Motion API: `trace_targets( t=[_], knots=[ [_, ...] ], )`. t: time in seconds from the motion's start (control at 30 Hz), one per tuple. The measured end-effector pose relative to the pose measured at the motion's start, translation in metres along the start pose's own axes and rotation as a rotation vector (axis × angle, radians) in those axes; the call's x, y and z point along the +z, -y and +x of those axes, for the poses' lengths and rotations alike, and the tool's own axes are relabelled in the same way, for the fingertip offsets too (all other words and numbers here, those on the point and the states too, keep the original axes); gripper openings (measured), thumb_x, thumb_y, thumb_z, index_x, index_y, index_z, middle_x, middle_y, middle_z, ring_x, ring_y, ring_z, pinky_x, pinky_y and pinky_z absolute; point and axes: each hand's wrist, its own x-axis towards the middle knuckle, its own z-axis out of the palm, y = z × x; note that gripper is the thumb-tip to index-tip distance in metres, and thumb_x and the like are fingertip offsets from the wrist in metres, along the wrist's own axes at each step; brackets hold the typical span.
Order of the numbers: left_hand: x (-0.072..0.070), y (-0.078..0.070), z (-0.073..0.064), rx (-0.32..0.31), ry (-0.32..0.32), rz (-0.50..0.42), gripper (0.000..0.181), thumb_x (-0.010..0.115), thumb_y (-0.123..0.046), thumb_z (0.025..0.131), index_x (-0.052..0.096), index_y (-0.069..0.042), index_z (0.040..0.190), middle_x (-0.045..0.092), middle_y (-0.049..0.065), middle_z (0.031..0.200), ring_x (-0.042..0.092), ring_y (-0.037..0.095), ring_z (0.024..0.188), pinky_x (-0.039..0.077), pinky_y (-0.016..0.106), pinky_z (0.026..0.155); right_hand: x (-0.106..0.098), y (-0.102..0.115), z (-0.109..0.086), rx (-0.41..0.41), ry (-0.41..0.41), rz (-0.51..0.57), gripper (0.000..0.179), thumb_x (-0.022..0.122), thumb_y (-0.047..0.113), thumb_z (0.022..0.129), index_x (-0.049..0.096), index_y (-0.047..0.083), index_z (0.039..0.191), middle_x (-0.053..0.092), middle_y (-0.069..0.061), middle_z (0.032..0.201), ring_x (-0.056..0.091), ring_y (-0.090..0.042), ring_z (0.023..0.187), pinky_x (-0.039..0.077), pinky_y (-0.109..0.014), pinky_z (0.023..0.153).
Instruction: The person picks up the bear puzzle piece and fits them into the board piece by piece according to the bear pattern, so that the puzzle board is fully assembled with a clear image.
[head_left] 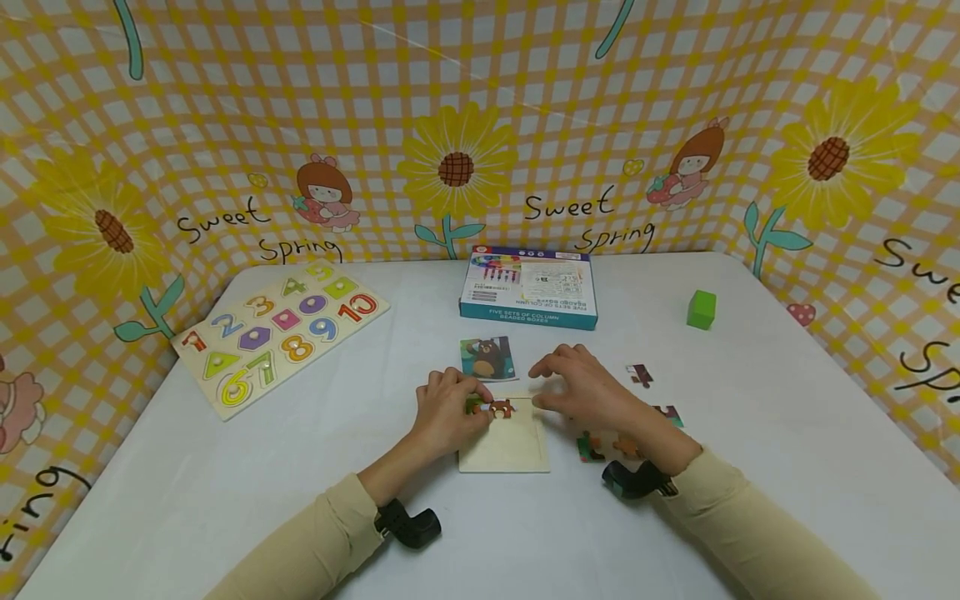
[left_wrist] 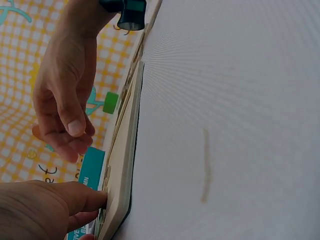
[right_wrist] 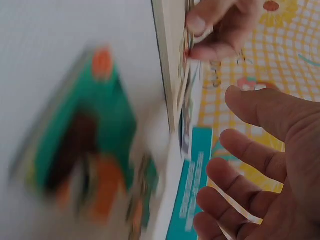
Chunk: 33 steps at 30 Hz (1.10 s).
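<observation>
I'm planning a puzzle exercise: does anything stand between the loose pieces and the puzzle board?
In the head view, the right hand hangs between the backmost piece and the puzzle board. Between the front green-edged piece and the board, nothing visible stands in the way.

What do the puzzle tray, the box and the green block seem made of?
Tray: probably bare wood, pale tan and matte. Box: likely cardboard, printed with text and pictures, its edges crisp. Block: perhaps painted wood; its even green shows no grain, so plastic is possible.
</observation>
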Motion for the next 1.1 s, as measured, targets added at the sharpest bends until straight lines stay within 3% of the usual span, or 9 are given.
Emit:
trace_targets(
  t=[0.63,1.1],
  knots=[
    [0.001,0.0,-0.001,0.0,0.002,-0.003,0.011,0.07,-0.019,0.079,0.068,-0.016,0.089,0.054,0.007,0.099,0.039,0.024,0.097,0.028,0.049,0.086,-0.042,-0.067,-0.027,0.117,-0.046,-0.021,0.037,0.07,0.024,0.082,0.065,0.006,0.114,0.058,-0.017,0.111,0.044,-0.031,0.101,0.039,-0.033,0.072],
    [0.0,-0.001,-0.001,0.002,0.004,-0.003,0.011,0.069,-0.018,0.079,0.068,-0.016,0.089,0.054,0.008,0.1,0.039,0.025,0.098,0.029,0.049,0.086,-0.055,-0.105,-0.038,0.17,-0.007,-0.048,0.041,0.068,0.022,0.083,0.061,0.003,0.118,0.056,-0.021,0.112,0.043,-0.033,0.101,0.042,-0.042,0.077]
  ],
)
